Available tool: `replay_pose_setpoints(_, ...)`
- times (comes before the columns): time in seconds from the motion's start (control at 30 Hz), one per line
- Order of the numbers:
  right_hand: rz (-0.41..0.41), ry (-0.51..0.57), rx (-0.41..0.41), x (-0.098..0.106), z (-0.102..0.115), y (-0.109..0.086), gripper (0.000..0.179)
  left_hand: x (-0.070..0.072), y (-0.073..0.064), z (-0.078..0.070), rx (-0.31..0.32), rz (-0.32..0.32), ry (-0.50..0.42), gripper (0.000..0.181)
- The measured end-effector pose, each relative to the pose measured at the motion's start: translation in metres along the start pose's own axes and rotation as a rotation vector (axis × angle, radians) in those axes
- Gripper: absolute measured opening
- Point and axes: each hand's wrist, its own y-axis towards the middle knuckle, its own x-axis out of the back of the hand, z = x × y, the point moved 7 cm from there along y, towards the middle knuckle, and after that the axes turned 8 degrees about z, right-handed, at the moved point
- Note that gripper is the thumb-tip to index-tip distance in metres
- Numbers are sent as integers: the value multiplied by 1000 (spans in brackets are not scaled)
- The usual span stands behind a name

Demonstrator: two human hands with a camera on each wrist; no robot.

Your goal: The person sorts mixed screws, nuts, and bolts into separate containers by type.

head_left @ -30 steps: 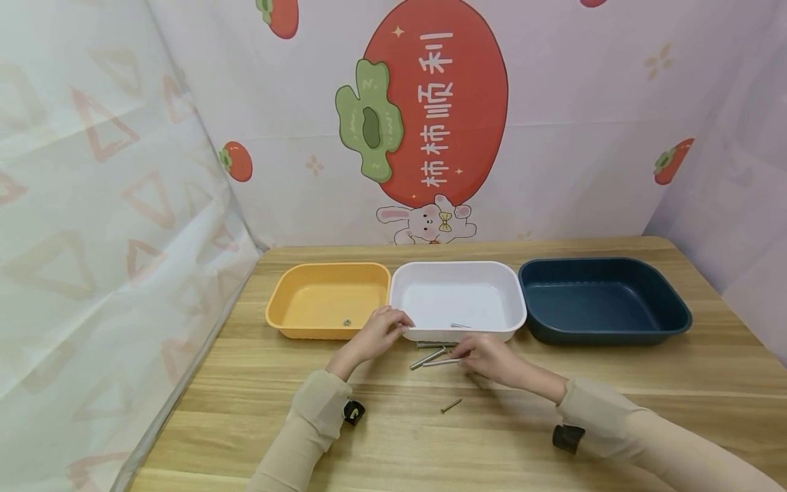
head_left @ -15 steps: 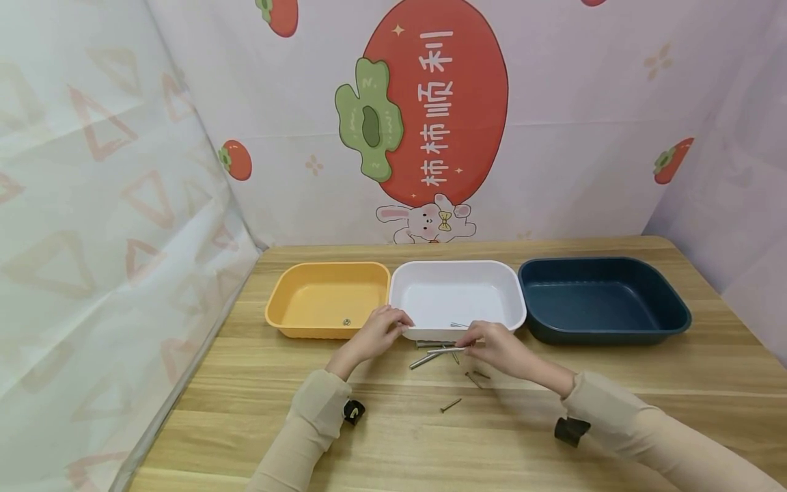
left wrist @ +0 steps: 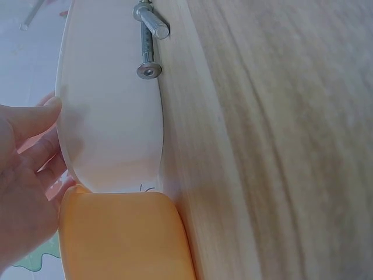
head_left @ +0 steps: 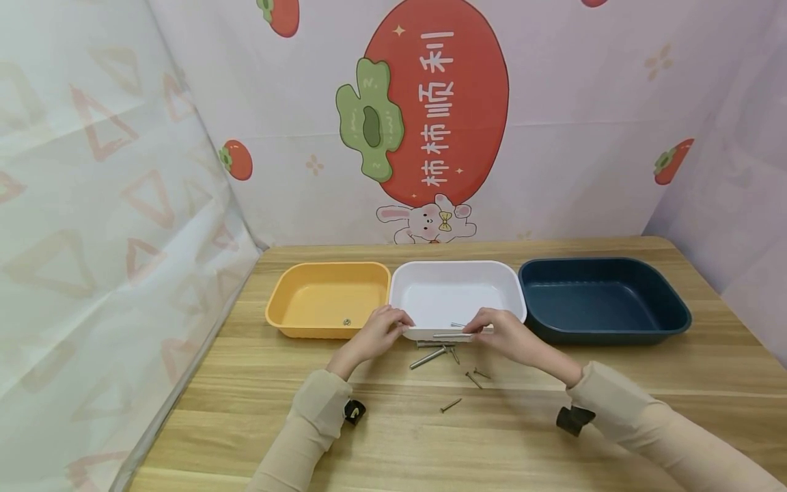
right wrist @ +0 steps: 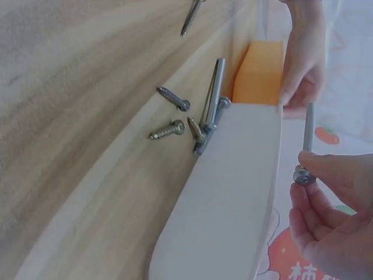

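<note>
My right hand (head_left: 507, 336) pinches a long silver bolt (right wrist: 309, 140) near its round socket head, between thumb and fingers. It holds the bolt at the front rim of the white tray (head_left: 408, 280). My left hand (head_left: 376, 335) grips that tray's front left corner, thumb outside and fingers over the rim. Below the tray's front wall lie two more bolts (head_left: 427, 358), crossing. Beside them are small pointed screws (right wrist: 167, 129), and another screw (head_left: 451, 405) lies nearer me. Thin silver pins (head_left: 458, 324) rest inside the white tray.
A yellow tray (head_left: 326, 301) with a small nut (head_left: 347, 322) in it adjoins the white tray on the left. On the right stands a dark blue tray (head_left: 605, 301). All stand on a wooden table (head_left: 393, 444) before a printed cloth backdrop (head_left: 295, 96).
My right hand has lifted the bolt away from the pile, up and forward to the white tray's front rim. Screws beneath it have come into view. The left hand has stayed put.
</note>
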Motion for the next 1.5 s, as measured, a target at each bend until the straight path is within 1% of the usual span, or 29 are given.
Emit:
replay_pose_setpoints(0.23,13,-10,-100,10,-11,4,14,0,-1,-1,6,4,-4,10)
replay_pose_setpoints(0.4,23,-9,-145,15,-19,4,13,0,0,1,2,-1,0,10)
replay_pose_setpoints(0.53,16,-19,-138,19,-21,6,11,0,0,2,-1,-6,7,10)
replay_pose_setpoints(0.67,1,-49,-114,25,-22,9,10,1,0,2,5,-4,5,10)
replay_pose_setpoints(0.93,26,-73,-151,34,-30,15,12,3,-1,0,-11,-12,11,9)
replay_pose_setpoints(1.2,48,-87,-180,41,-37,22,12,1,0,0,-6,-3,2,9)
replay_pose_setpoints(1.4,61,-74,-191,43,-43,28,12,0,0,1,-2,-1,-12,9)
replay_pose_setpoints(1.5,72,-57,-212,43,-47,30,12,0,1,0,-17,-9,1,9)
